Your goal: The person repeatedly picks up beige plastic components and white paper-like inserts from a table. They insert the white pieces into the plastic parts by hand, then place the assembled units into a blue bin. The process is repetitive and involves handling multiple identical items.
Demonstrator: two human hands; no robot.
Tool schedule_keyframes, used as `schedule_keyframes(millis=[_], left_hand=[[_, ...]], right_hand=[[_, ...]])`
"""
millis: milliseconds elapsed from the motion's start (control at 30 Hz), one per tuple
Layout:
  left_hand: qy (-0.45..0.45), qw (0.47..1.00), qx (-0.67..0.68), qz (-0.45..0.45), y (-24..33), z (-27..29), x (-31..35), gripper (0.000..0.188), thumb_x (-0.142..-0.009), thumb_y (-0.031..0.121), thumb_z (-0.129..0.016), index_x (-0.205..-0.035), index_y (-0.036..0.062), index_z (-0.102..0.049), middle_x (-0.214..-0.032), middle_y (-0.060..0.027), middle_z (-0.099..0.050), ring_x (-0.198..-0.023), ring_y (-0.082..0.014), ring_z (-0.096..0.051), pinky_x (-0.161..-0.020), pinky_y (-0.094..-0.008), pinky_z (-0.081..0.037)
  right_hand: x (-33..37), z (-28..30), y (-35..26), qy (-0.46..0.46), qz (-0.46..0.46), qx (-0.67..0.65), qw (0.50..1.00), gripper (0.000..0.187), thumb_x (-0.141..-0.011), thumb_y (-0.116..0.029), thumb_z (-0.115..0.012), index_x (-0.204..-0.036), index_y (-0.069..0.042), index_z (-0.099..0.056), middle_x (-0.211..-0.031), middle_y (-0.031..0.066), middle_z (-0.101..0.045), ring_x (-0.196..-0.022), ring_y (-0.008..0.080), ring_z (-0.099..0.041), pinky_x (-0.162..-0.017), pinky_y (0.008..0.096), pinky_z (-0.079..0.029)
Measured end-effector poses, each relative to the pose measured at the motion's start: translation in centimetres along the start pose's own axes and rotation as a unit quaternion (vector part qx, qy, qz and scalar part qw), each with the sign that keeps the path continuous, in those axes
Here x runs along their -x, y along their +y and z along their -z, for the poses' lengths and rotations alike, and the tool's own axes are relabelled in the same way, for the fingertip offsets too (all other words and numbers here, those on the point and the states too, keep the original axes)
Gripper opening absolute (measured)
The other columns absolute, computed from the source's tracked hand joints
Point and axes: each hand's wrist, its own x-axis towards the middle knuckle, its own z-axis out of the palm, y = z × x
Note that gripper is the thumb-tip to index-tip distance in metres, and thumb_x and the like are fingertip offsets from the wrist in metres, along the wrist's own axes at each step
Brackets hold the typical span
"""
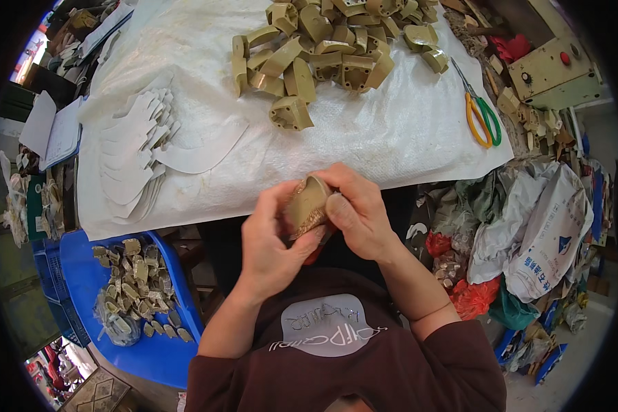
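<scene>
Holding a tan heel piece (307, 204), scissors (483, 117) and heel pile (323, 48) well apart

The tan moulded piece (307, 204) is largely covered by the left hand (271, 240) and right hand (356, 209), so its lower end cannot be made out. The pile of tan pieces (323, 48) runs off the top edge. Small bits on the blue tray (82, 275) are too small to tell apart.

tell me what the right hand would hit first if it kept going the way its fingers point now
The right hand points left, so it would first press into the tan heel piece it grips, then the left hand just behind. Depth is hard to judge here.
</scene>
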Motion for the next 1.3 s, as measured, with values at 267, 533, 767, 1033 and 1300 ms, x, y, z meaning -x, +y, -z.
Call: schedule_keyframes(millis=[267,533,767,1033,1300], left_hand=[[-0.022,0.969,-0.205,-0.137,1.6,1.3,-0.4,0.053,-0.063,-0.007,-0.074,-0.112,0.0025,-0.054,-0.090,-0.0045,-0.055,-0.076,-0.0114,-0.056,-0.065,-0.0216,-0.046],[0.050,0.952,-0.251,-0.165,0.8,0.3,-0.5,0.049,-0.059,0.007,-0.081,-0.100,0.0009,-0.054,-0.076,-0.0072,-0.060,-0.056,-0.0197,-0.059,-0.053,-0.0274,-0.050],[0.167,0.912,-0.286,-0.244,0.0,-2.0,-0.8,0.048,-0.057,0.011,-0.082,-0.092,-0.0011,-0.052,-0.069,-0.0100,-0.059,-0.054,-0.0228,-0.062,-0.049,-0.0295,-0.049],[0.193,0.884,-0.346,-0.249,-0.4,-1.6,-1.3,0.043,-0.056,0.012,-0.082,-0.087,-0.0002,-0.054,-0.068,-0.0095,-0.058,-0.052,-0.0243,-0.059,-0.047,-0.0311,-0.047],[0.208,0.865,-0.368,-0.269,-0.2,-0.9,-1.5,0.037,-0.059,0.012,-0.081,-0.084,0.0011,-0.056,-0.069,-0.0087,-0.057,-0.056,-0.0236,-0.059,-0.048,-0.0314,-0.047]], right_hand=[[0.0,1.9,1.6,-0.113,-0.204,-0.197,0.952,0.019,-0.093,-0.020,-0.055,-0.095,-0.002,-0.062,-0.083,0.0004,-0.060,-0.070,0.0070,-0.054,-0.057,0.0212,-0.043],[0.1,0.8,0.5,-0.030,-0.236,-0.123,0.963,0.021,-0.095,-0.020,-0.053,-0.094,-0.002,-0.062,-0.085,0.0012,-0.061,-0.075,0.0065,-0.054,-0.066,0.0220,-0.045],[0.8,0.0,0.9,-0.011,-0.191,-0.179,0.965,0.025,-0.097,-0.019,-0.048,-0.104,0.001,-0.060,-0.089,0.0030,-0.061,-0.079,0.0087,-0.055,-0.071,0.0255,-0.047],[0.7,-1.3,0.5,0.047,-0.279,-0.405,0.869,0.026,-0.098,-0.017,-0.045,-0.114,0.000,-0.056,-0.096,0.0052,-0.061,-0.086,0.0099,-0.055,-0.078,0.0247,-0.045],[2.0,-3.8,1.1,0.062,-0.142,-0.061,0.986,0.033,-0.097,-0.017,-0.046,-0.125,0.000,-0.049,-0.102,0.0084,-0.058,-0.093,0.0169,-0.055,-0.085,0.0297,-0.044]])
